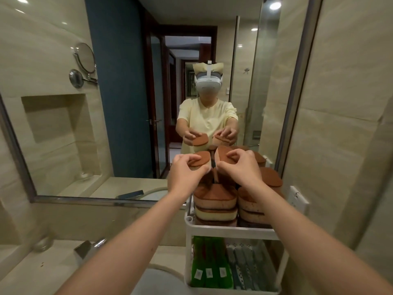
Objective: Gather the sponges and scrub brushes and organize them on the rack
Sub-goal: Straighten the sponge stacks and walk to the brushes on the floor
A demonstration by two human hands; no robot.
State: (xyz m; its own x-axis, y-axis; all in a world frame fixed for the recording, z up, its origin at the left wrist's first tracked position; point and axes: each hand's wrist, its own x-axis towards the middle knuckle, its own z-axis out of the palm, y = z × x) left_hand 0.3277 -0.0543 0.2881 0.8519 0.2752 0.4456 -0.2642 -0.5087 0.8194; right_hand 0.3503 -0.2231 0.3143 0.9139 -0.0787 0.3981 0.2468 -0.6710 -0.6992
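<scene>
A white two-tier rack [230,230] stands on the counter against the mirror. Its top tier holds stacks of brown-topped cream sponges [215,202]. Above those stacks my left hand [185,173] grips one such sponge [201,160], held roughly level. Beside it my right hand [239,168] grips another sponge [221,156], tilted on edge. The two held sponges almost touch. The lower tier holds green packs [209,260] and grey patterned packs [247,265]. No scrub brush is plainly visible.
A large wall mirror [131,103] reflects me and the doorway behind. A chrome tap [91,246] and the basin rim [163,269] lie at the lower left. A wall socket [298,199] sits right of the rack. A glass [43,241] stands at the left.
</scene>
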